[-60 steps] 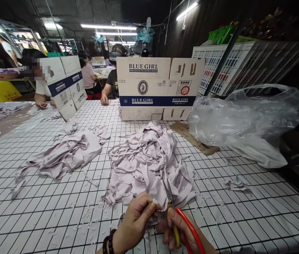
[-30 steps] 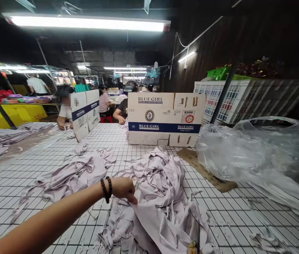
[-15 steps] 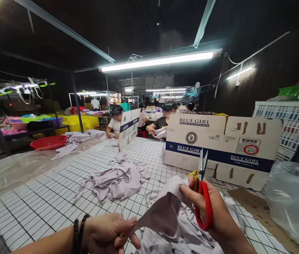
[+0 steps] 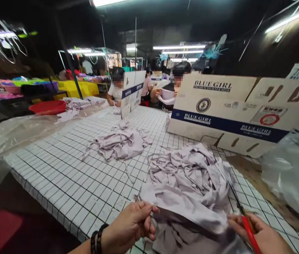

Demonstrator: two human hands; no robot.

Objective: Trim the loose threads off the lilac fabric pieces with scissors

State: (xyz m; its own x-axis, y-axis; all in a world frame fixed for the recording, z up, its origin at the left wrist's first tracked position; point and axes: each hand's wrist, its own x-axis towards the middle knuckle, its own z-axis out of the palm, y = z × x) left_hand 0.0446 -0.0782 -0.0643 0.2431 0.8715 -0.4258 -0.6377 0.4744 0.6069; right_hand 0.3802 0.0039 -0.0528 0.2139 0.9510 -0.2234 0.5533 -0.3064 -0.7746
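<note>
A pale lilac cloth garment (image 4: 189, 208) is stretched between my hands at the table's near edge. My left hand (image 4: 136, 222), with dark beaded bands at the wrist, pinches its left end. At lower right, my right hand (image 4: 260, 233) is closed around red-handled scissors (image 4: 250, 231), the blades pointing up and left. Its fingertips also seem to grip the garment's right end. Just beyond lies a heap of the same lilac cloth (image 4: 183, 169). Farther left on the table is a smaller pile (image 4: 120, 144).
A grid-patterned table (image 4: 72, 176) spreads before me. Printed cardboard panels (image 4: 218, 102) stand upright at right, with a clear plastic bag (image 4: 289, 176) near them. At far left is a red basket (image 4: 47, 107). Co-workers (image 4: 169, 88) sit across the table.
My view has tilted down and shifted. My hands have spread apart with the garment pulled wide between them. The scissors have lowered from upright to slanting beside the heap at right.
</note>
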